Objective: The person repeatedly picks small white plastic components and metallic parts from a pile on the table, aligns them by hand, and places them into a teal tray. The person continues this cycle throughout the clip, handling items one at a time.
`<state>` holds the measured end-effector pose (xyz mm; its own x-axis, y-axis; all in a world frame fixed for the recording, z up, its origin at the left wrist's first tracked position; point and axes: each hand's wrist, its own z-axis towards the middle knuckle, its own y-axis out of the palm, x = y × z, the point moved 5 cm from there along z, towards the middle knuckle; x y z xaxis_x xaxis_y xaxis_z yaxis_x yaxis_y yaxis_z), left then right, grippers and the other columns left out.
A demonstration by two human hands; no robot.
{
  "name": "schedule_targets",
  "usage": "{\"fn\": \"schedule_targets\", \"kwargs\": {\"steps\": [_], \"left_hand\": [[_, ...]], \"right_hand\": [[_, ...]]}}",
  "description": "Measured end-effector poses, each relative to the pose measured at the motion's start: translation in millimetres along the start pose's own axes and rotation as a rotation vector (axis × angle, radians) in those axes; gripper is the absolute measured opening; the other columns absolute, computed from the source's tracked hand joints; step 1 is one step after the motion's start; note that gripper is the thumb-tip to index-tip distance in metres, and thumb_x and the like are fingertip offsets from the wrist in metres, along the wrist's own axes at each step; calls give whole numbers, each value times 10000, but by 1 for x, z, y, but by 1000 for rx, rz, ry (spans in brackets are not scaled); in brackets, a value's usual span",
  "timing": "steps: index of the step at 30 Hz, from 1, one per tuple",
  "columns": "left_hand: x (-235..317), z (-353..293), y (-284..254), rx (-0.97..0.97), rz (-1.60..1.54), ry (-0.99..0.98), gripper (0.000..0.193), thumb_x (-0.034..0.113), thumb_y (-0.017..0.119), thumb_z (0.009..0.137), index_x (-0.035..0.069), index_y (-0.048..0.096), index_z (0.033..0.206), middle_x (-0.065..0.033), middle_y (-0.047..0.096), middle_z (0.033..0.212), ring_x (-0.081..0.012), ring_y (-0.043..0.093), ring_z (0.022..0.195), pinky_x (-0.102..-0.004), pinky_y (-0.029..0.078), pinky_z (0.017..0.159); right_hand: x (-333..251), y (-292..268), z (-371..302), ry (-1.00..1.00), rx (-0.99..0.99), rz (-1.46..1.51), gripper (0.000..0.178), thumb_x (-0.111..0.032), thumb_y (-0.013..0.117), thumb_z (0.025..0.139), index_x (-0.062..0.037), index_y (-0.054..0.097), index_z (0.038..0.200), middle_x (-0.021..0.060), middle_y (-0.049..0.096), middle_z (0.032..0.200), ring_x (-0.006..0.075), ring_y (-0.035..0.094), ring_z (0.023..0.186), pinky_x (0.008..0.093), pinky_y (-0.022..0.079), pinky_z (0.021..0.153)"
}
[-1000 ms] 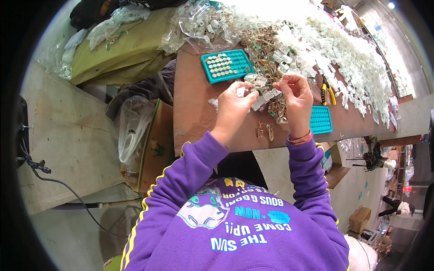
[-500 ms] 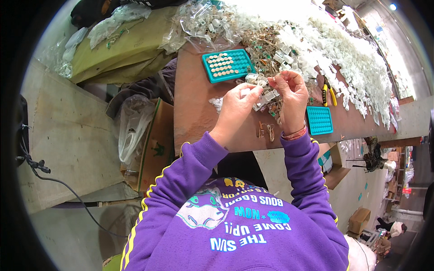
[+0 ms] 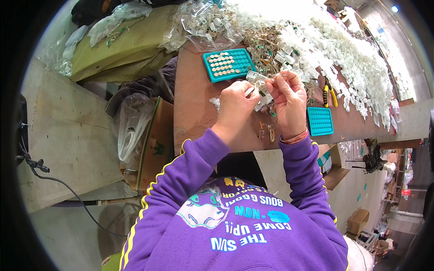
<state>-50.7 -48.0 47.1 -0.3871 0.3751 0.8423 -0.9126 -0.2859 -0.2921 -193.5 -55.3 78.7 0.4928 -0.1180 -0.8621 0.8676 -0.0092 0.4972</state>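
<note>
My left hand (image 3: 236,106) and my right hand (image 3: 289,99) are raised together over a brown worktable (image 3: 194,108). Both pinch a small clear plastic packet (image 3: 258,90) with a small metal piece inside, held between the fingertips. Just behind my left hand lies a teal tray (image 3: 228,64) filled with rows of small round pale parts. A second teal tray (image 3: 320,121), with bare pockets, lies to the right of my right wrist. A few small metal pieces (image 3: 266,131) rest on the table below my hands.
A large heap of clear packets and metal bits (image 3: 325,40) covers the far and right side of the table. Yellow-handled pliers (image 3: 329,92) lie near the second tray. An open cardboard box with a plastic bag (image 3: 140,135) stands to the left. A cable (image 3: 58,180) crosses the floor.
Both hands have shifted slightly while working the small packet between the fingertips; they stay close together above the same spot on the table.
</note>
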Motion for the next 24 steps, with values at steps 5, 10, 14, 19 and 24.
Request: {"fn": "schedule_targets", "kwargs": {"steps": [5,10,14,19,24], "left_hand": [[-8,0,1,-38,-161,-151,165,144,695,869,-21,690,856,-78,683,732,-124,629,623,-267,495,575],[-20,-2,1,-165,-735,-521,168,160,632,946,10,708,948,38,629,724,-3,421,542,-176,315,489],[-18,-2,1,-173,-869,-591,176,157,605,956,12,705,959,29,632,734,1,392,534,-179,315,493],[-13,-3,2,-188,-912,-617,199,178,596,965,22,713,1004,49,619,739,4,369,536,-172,291,489],[-11,-6,3,-241,-874,-584,228,205,603,963,33,707,1072,55,600,776,5,347,551,-164,256,500]], "right_hand": [[0,-9,4,18,6,114,144,-21,581,952,-21,547,1092,69,626,941,185,676,847,288,585,780],[-4,-22,7,-39,-17,186,144,-31,564,966,-33,546,1109,70,629,951,182,668,864,286,582,793],[-2,-26,7,-21,14,232,140,-31,554,971,-38,547,1110,73,631,961,188,664,886,292,580,804],[-1,-22,7,-7,-3,261,139,-34,556,970,-39,546,1109,72,630,969,192,662,900,299,579,811],[-2,-10,1,30,-90,76,141,-23,560,962,-23,535,1100,69,623,958,181,665,881,297,571,807]]}}
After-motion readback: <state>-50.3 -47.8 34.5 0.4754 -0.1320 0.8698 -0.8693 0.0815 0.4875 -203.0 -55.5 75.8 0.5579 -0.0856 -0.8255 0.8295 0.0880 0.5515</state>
